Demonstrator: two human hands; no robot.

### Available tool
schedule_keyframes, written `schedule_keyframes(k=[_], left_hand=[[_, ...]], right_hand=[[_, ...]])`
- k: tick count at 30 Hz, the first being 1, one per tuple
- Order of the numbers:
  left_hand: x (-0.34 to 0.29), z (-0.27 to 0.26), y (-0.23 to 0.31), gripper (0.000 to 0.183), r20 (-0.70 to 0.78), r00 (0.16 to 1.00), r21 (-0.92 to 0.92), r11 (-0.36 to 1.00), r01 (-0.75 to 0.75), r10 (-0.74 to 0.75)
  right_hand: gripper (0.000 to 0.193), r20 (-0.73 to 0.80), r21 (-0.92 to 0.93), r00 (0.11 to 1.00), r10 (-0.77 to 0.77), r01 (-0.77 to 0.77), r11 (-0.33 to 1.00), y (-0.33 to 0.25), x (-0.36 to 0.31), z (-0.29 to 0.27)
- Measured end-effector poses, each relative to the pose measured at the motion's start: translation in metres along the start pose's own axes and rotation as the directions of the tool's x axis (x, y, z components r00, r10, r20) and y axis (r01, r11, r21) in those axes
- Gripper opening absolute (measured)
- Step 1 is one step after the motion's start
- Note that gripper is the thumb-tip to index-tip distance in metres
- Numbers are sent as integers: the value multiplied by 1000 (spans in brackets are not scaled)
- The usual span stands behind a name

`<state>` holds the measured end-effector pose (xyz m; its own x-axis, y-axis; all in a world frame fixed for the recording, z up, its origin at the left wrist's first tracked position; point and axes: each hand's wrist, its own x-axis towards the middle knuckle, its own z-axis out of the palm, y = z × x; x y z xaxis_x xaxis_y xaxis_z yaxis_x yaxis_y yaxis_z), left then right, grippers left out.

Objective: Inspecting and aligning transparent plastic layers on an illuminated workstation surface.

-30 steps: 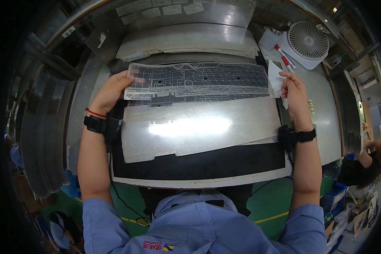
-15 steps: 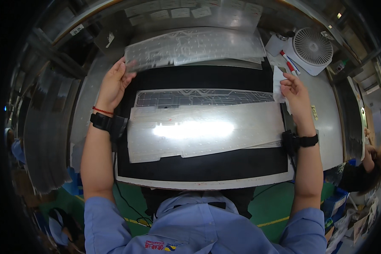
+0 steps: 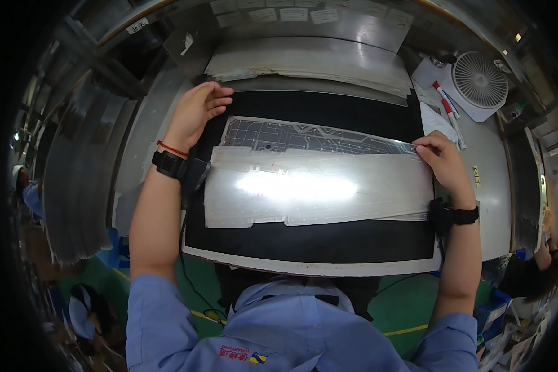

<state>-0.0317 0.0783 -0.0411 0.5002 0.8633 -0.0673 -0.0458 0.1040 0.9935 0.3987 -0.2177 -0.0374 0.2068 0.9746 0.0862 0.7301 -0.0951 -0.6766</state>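
Observation:
A black mat point(image 3: 310, 248) covers the bench in front of me. On it lies a glossy translucent plastic sheet point(image 3: 316, 186), reflecting the lamp. A clear membrane sheet with printed circuit traces point(image 3: 304, 136) sticks out from under its far edge. My right hand point(image 3: 445, 164) pinches the right end of this circuit sheet with its fingertips. My left hand point(image 3: 195, 111) hovers with fingers apart just beyond the sheet's upper left corner and holds nothing. Both wrists wear black bands.
A pile of similar clear sheets point(image 3: 310, 59) lies at the back of the bench. A small white fan point(image 3: 480, 80) and red markers point(image 3: 443, 99) sit at the back right. Stacked sheets point(image 3: 74, 180) hang at the left. Another person point(image 3: 539, 273) sits at the right.
Both hands carried a circuit sheet from the mat to the back pile and let it go. They have come back; the right hand now grips the sheet still on the mat.

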Motion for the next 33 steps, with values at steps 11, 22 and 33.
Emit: schedule_keyframes(k=[11,22,33], left_hand=[[-36,55,21,18,284,914,718,567,-404,291],[-61,92,25,17,489,854,719,637,-278,-179],[-59,97,21,12,482,849,714,658,-238,-215]], right_hand=[[12,-143,372,982,126,-65,926,0,4,7],[13,-152,340,988,40,14,940,-4,4,12],[14,-169,337,985,41,19,941,-2,5,13]])
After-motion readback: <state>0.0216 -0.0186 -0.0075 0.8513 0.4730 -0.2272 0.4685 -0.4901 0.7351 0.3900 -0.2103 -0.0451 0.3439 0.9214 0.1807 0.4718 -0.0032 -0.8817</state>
